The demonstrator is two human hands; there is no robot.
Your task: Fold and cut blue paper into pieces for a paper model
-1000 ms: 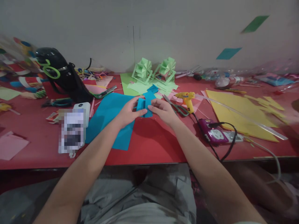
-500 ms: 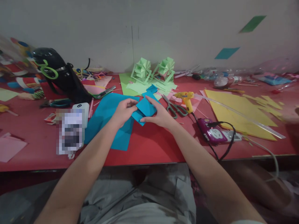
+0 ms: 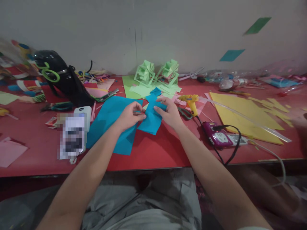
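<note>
A piece of blue paper (image 3: 151,119) is held over the red table, one end tilted toward me. My left hand (image 3: 129,115) pinches its left edge between thumb and fingertips. With the thumb on top, my right hand (image 3: 171,113) grips the right side; part of its fingers is hidden. Under my left hand lies a larger blue sheet (image 3: 112,111). Just beyond the held paper is a small folded blue piece (image 3: 156,92). Scissors (image 3: 185,112) lie partly covered by my right hand, beside a yellow glue gun (image 3: 191,103).
Two green paper constructions (image 3: 145,72) stand at the wall on green sheets. A phone (image 3: 73,134) and black bottle (image 3: 59,73) are on the left. To the right are a purple power strip (image 3: 217,134) with cables, yellow sheets (image 3: 240,115) and a clear ruler (image 3: 259,123).
The folded blue paper has been opened out into a longer piece and turned. My right hand has shifted up and right, now covering more of the scissors.
</note>
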